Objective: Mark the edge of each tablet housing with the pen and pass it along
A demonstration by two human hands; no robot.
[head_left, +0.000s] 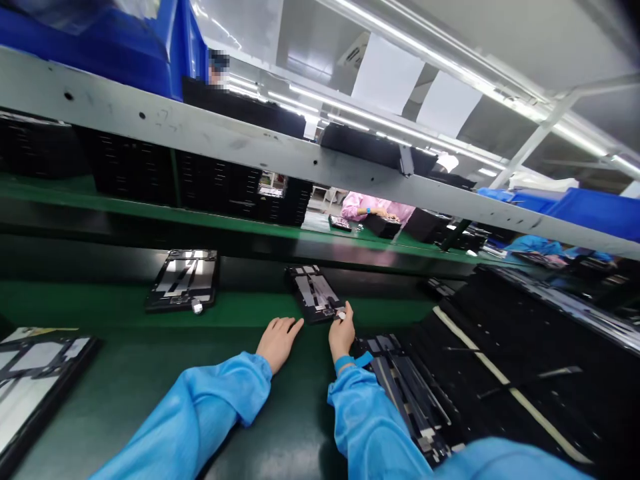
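An open-backed tablet point(316, 291) with a black frame and silver-grey inner parts lies slanted on the green belt. My right hand point(342, 335) grips its near right corner; a small white piece shows by the fingers. A blue band circles the right wrist. My left hand point(278, 341) rests on the green surface left of that tablet, fingers stretched out and holding nothing. Farther left on the belt sits a second tablet point(184, 279), a small white tab at its near edge. Another one point(43, 373) is cut off by the left frame edge.
Beside my right forearm lie a dark tablet point(397, 387) and a large black slotted tray point(505, 360) with a cream strip. A metal shelf rail point(240, 143) crosses above, with blue bins point(115, 50) on top. Across the line, a person in a pink sleeve point(375, 205) works.
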